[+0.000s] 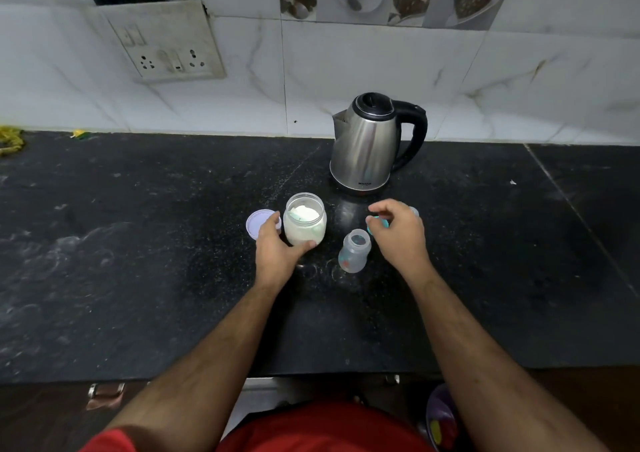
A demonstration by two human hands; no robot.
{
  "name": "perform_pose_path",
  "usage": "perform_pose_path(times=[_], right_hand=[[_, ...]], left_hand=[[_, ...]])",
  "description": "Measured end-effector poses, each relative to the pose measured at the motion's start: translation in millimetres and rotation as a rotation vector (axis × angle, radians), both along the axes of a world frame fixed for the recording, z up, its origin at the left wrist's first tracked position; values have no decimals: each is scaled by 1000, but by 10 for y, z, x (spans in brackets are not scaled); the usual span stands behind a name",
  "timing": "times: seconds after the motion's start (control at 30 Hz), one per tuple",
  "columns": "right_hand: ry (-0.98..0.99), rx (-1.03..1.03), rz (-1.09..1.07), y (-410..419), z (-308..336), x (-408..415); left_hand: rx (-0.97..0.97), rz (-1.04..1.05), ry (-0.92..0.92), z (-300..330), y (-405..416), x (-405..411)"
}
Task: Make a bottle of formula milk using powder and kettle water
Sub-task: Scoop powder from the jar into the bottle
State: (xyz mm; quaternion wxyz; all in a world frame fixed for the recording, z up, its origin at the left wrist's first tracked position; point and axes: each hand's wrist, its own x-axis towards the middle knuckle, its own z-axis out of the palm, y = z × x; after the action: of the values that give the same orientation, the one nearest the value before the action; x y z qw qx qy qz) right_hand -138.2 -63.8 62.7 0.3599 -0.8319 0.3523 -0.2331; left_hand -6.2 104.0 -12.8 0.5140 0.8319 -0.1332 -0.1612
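Baby bottle (354,251) stands upright, uncapped, on black counter (138,261), between both hands. Powder jar (304,218) open just left of it, white powder and pale scoop inside. Left hand (277,249) grips jar low, thumb curled round front. Lilac lid (259,223) lies flat beside jar, behind left fingers. Right hand (398,231) over teal bottle cap (375,224), fingers curled; whether pinching cap, cannot tell. Steel kettle (367,143) behind, lid closed, handle pointing right.
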Motion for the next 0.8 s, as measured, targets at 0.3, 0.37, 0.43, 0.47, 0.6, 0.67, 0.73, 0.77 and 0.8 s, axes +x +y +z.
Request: perform_pose_path(times=[0.3, 0.37, 0.43, 0.47, 0.6, 0.67, 0.73, 0.77, 0.8], right_hand=[[40, -9, 132, 226, 206, 358], [87, -60, 172, 267, 259, 429], [135, -110, 230, 289, 312, 507], [165, -125, 272, 293, 329, 546], [496, -250, 549, 351, 346, 719], [698, -416, 668, 404, 313, 810], [810, -540, 726, 431, 297, 885], [852, -586, 750, 435, 298, 912], [890, -628, 777, 435, 311, 929]], left_hand=[[-75, -121, 13, -18, -159, 210], [-104, -141, 16, -23, -146, 232], [-108, -181, 1, -13, -103, 258], [-100, -208, -7, -6, -72, 278], [-31, -387, -27, 51, 64, 397], [16, -474, -17, 110, 100, 458], [61, -531, -25, 168, 106, 495], [80, -555, -36, 199, 103, 501], [96, -575, -42, 212, 95, 508]])
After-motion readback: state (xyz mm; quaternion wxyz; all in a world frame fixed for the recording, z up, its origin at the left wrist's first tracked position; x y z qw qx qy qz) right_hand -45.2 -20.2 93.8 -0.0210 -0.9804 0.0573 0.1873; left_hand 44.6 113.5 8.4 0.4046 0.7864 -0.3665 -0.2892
